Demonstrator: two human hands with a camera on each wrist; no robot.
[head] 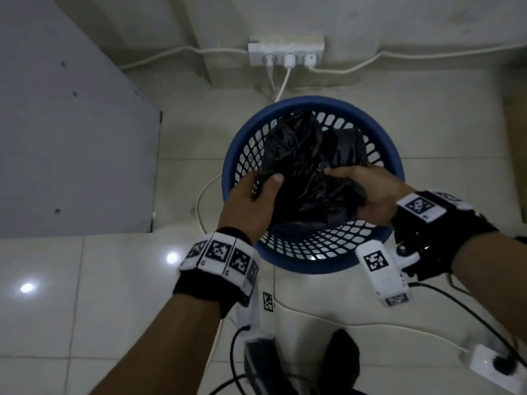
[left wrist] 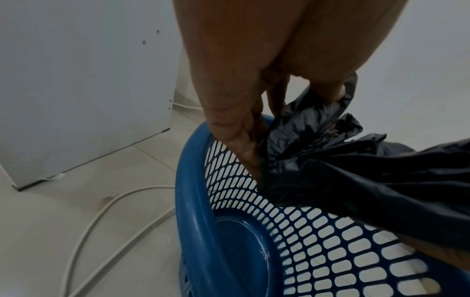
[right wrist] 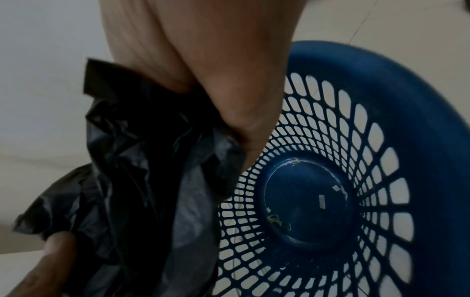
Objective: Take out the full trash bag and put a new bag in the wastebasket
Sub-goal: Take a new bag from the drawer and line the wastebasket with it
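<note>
A round blue mesh wastebasket (head: 379, 132) stands on the tiled floor below me. A crumpled black trash bag (head: 308, 166) hangs over its mouth, held between both hands. My left hand (head: 256, 195) pinches the bag's left edge between thumb and fingers. My right hand (head: 368, 192) grips the bag's right side with curled fingers. In the left wrist view the fingers (left wrist: 244, 144) clamp the black bag (left wrist: 356, 176) just above the basket rim (left wrist: 193, 197). In the right wrist view the bag (right wrist: 142, 180) hangs beside the bare basket floor (right wrist: 305, 197), which carries a few small scraps.
A white power strip (head: 285, 49) with plugged cables lies by the far wall. A grey-white cabinet panel (head: 62, 132) stands at the left. A white cable (head: 199, 206) loops beside the basket. Another socket block (head: 490, 366) and black cables lie near my feet.
</note>
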